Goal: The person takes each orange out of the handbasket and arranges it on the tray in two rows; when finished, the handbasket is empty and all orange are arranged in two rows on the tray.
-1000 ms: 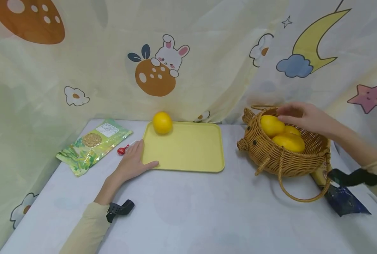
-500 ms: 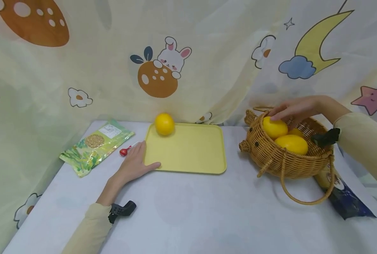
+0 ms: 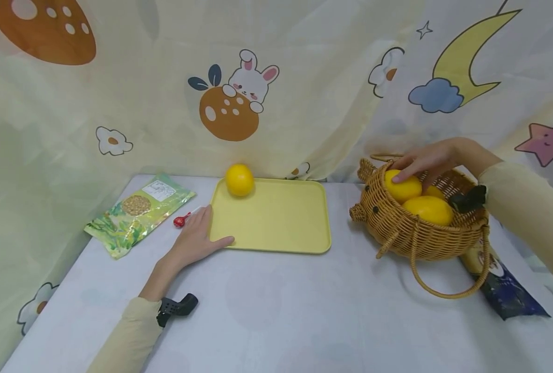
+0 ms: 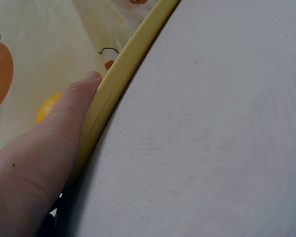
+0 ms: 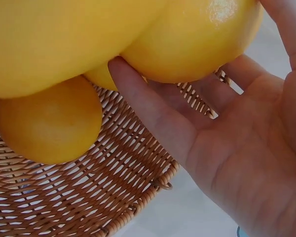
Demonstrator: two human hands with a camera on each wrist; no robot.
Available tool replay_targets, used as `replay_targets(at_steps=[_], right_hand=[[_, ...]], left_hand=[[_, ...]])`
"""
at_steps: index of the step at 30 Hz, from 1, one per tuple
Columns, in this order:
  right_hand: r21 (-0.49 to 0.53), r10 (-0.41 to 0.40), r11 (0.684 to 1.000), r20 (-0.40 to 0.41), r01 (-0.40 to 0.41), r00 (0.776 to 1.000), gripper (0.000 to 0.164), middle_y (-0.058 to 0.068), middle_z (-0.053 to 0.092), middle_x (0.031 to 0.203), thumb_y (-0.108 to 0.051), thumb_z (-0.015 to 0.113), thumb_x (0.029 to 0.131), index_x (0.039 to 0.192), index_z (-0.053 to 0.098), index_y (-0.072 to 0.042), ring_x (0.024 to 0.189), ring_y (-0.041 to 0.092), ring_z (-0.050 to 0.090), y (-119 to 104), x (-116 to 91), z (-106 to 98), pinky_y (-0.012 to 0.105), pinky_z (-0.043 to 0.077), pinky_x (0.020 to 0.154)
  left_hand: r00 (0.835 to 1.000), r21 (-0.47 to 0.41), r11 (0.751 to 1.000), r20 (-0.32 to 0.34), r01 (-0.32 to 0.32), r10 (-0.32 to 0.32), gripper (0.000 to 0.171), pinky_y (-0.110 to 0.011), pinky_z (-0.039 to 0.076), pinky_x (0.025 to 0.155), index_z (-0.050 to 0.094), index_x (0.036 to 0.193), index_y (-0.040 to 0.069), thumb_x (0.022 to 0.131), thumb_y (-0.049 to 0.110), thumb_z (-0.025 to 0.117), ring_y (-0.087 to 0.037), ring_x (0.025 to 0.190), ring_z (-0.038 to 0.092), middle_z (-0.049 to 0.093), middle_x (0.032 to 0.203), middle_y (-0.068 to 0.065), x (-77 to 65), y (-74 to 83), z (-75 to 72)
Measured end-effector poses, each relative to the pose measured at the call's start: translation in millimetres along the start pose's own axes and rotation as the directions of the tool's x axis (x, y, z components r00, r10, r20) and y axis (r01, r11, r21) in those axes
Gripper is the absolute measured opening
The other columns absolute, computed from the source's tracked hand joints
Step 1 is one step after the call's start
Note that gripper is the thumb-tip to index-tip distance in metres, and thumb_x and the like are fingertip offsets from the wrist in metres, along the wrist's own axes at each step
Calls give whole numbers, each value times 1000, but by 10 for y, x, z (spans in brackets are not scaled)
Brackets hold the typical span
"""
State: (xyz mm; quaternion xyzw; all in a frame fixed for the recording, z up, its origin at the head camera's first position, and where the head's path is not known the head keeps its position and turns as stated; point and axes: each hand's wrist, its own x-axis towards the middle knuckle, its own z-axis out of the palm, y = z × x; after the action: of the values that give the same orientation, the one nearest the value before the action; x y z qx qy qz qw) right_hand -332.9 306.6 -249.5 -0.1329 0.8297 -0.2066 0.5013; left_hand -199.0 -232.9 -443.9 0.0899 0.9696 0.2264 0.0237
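Note:
At the left end of the pale yellow tray (image 3: 276,217), my left hand (image 3: 193,239) lies with straight fingers along the side and the thumb at the front rim. In the left wrist view the thumb (image 4: 54,143) presses the tray's rim (image 4: 118,74). My right hand (image 3: 435,159) reaches into a pig-shaped wicker basket (image 3: 397,238) and holds a rounded yellow fruit (image 3: 401,190), thumb on top. From the right wrist, its fingers (image 5: 153,108) curl under that fruit (image 5: 202,39). A longer yellow fruit (image 3: 429,210) and an orange-yellow one (image 5: 49,123) lie beside it.
A round yellow fruit (image 3: 239,180) sits at the tray's back left corner. Left of the tray are a red lollipop (image 3: 179,221) and a green food packet (image 3: 139,212). Behind the basket's looped handle lies a dark blue packet (image 3: 509,292). A printed cloth hangs behind.
My right hand has moved deeper into the basket, and its fingers have closed round the fruit nearest the pig's face. The left hand has stayed at the tray.

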Motion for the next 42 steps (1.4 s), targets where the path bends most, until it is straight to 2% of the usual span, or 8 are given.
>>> replay_targets(at_steps=[17,26,30,34,36,39,41,42], right_hand=[[-50,80,995,-27,-81,996,88,29,30,146,-46,54,95,150,10,8,123,33,47,-79,137,19,52,51,99],[26,75,997,75,-77,994,82,23,37,142,-39,51,98,149,7,8,120,27,51,-101,113,-14,49,50,102],[-21,73,997,76,-72,994,81,20,40,142,-42,50,97,149,10,6,118,25,51,-98,73,-55,46,52,100],[-20,70,997,77,-69,995,79,18,44,139,-42,48,98,150,10,4,115,25,54,-88,-27,-127,44,53,98],[-30,63,998,51,-61,997,78,17,47,137,-42,47,98,150,12,4,113,24,55,-77,-125,-170,44,54,96],[-66,8,998,-36,-11,999,74,18,46,139,-41,44,100,151,15,3,115,24,56,-62,-308,-220,44,55,95],[-99,-70,994,-144,56,987,69,19,47,138,-39,41,101,150,16,3,113,22,58,-69,-406,-216,43,56,92],[-106,-105,991,-214,84,971,67,16,48,137,-39,40,102,150,17,3,112,20,59,-90,-437,-197,42,57,91]], left_hand=[[1000,4,1000,-4,12,-12,117,-54,12,123,9,154,-1,78,73,59,-37,149,14,13,162,-21,-36,-29,22],[1000,-13,1000,-14,0,0,117,-55,12,123,11,154,-2,78,71,61,-38,149,15,14,161,-22,-48,-7,21],[1000,-15,1000,-16,5,-5,116,-55,11,123,11,154,-2,79,71,61,-38,149,14,14,161,-22,-44,-7,24],[1000,-8,1000,-21,8,-8,115,-54,10,123,11,154,-2,79,70,61,-38,149,14,14,161,-22,-29,-11,14],[1000,-7,1000,-24,4,-4,116,-54,10,123,11,154,-2,79,70,61,-38,149,14,14,162,-21,-17,-10,7],[1000,-9,1000,-19,-2,2,117,-54,11,123,10,154,-2,78,72,60,-38,149,13,13,162,-21,-4,-9,2],[1000,-4,1000,-15,-1,1,118,-55,11,123,10,154,-1,78,74,59,-38,150,13,13,162,-21,1,-14,0],[1000,0,1000,-12,1,-1,118,-54,11,123,10,154,-1,78,74,58,-37,150,13,13,162,-21,1,-17,-2]])
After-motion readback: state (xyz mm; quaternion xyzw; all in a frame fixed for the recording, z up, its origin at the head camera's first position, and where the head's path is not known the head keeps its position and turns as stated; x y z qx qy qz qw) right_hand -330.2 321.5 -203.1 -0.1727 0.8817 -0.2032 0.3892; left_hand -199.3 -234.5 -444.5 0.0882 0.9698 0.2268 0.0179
